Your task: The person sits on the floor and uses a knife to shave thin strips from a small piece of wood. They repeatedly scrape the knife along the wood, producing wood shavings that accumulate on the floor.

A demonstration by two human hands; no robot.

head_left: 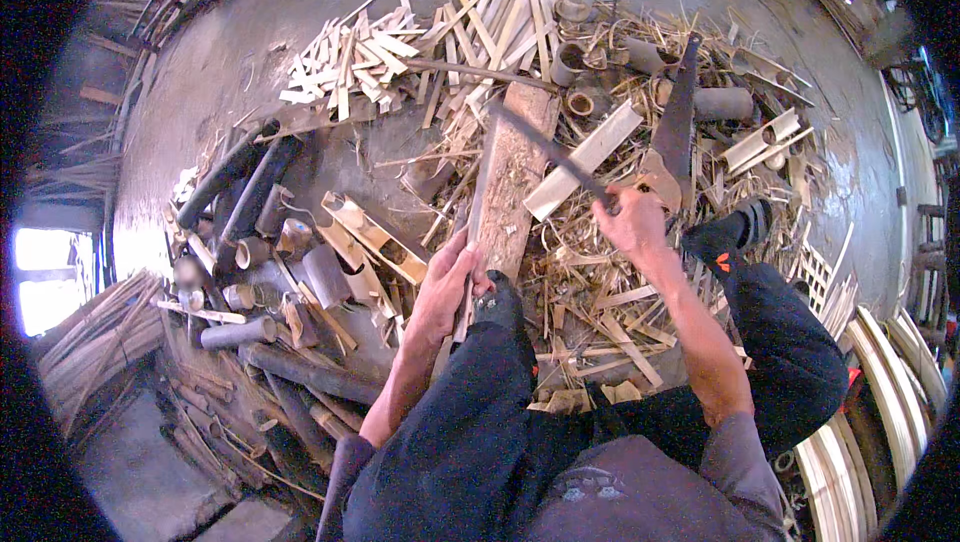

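My right hand [636,229] is closed round the handle end of a long dark knife [550,150], its blade slanting up and left across a worn wooden board [515,172]. The blade's far end is near the top of a narrow bamboo strip [483,187]; I cannot tell whether they touch. My left hand [448,277] grips this strip low down, along the board's left edge. A split half-tube of pale bamboo [585,162] lies just right of the board, under the knife. Beyond my right hand is a handsaw [677,122] with a wooden handle, on the scraps.
Pale cut slats [355,57] lie heaped at the far left. Bamboo tubes [250,182] and split pieces [375,237] lie to the left. Shavings and offcuts [600,292] cover the floor between my legs. Long split lengths [895,382] stand at the right.
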